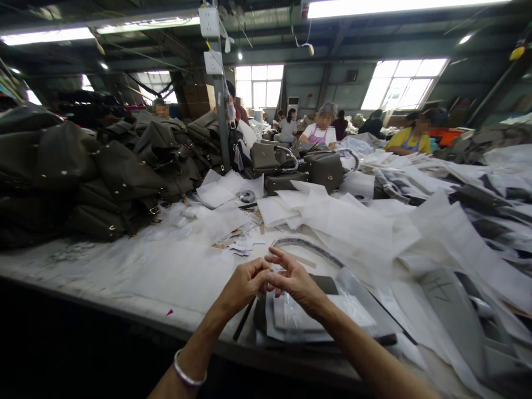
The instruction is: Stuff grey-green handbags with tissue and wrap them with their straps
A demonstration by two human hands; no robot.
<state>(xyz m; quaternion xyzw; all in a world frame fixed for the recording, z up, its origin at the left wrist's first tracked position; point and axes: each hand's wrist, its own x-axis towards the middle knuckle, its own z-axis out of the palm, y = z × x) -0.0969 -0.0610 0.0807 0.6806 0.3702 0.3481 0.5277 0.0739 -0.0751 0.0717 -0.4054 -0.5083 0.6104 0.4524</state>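
Two hands in the head view, meeting above the near edge of the desk (166, 277). Left hand (246, 285): grip drawn together at the fingertips; cannot tell whether anything small is pinched. Right hand (296, 281): grip loosely spread, no load visible, fingers against the left's. Plastic-wrapped bundle (344, 315) lies at the near edge, below and rightward of the meeting point, long axis roughly along that edge; right hand nearer. Wrapped handle (316, 245) arches toward the far edge; its join is unclear. Bundle's left upper part hidden by the hands; contents blurred under plastic.
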